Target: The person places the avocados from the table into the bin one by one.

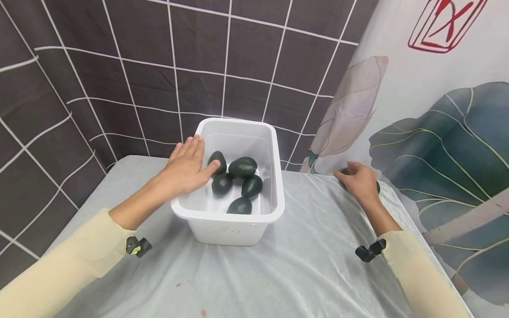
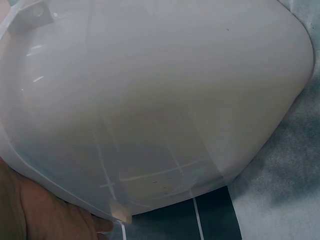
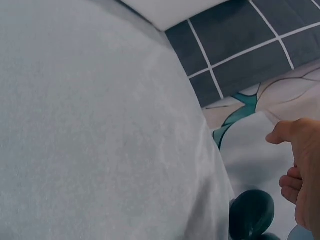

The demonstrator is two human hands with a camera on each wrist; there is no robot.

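Note:
Several dark green avocados (image 1: 243,168) lie inside a white plastic bin (image 1: 228,232). My left hand (image 1: 186,171) rests on the bin's left rim, fingers straight along the outside and thumb over the inner side. In the left wrist view, part of that hand (image 2: 47,215) shows against the bin's outer wall (image 2: 160,100). At the table's far right edge, my right hand (image 1: 361,181) is over more avocados (image 1: 378,187), partly hidden by it. The right wrist view has its thumb extended and fingers loosely bent, beside a green avocado (image 3: 251,214), with nothing visible between them.
A pale grey cloth (image 1: 314,247) covers the table under the bin. Behind stands a dark curtain with a white grid (image 1: 199,48). On the right hangs a pale curtain with large leaf prints (image 1: 449,145), close to the table's edge.

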